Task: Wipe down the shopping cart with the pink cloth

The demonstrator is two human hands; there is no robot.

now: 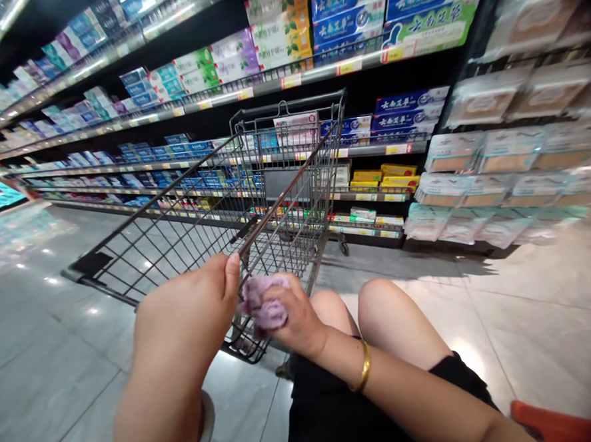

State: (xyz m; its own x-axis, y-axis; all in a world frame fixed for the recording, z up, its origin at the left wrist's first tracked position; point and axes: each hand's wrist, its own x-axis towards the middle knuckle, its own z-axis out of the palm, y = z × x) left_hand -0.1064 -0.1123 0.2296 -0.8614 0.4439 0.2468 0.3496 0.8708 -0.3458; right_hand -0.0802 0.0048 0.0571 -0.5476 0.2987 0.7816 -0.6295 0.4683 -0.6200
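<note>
A dark wire shopping cart (294,201) stands before me at an angle. My left hand (200,297) is closed over the cart's near top rail, its thumb lying along the metal. Just to the right and a little lower, my right hand (296,314) is closed around a crumpled purple cloth (268,309). The cloth presses against the wire side of the cart below the rail. My right palm and some fingers are partly hidden by the cloth, and the left fingers are hidden behind the rail.
Shelves (198,100) of boxed goods run along the back and left. Hanging packs (511,148) fill a rack at the right. My bent knees (388,305) are close to the cart. An orange object (553,422) lies at the lower right on the tiled floor (78,354).
</note>
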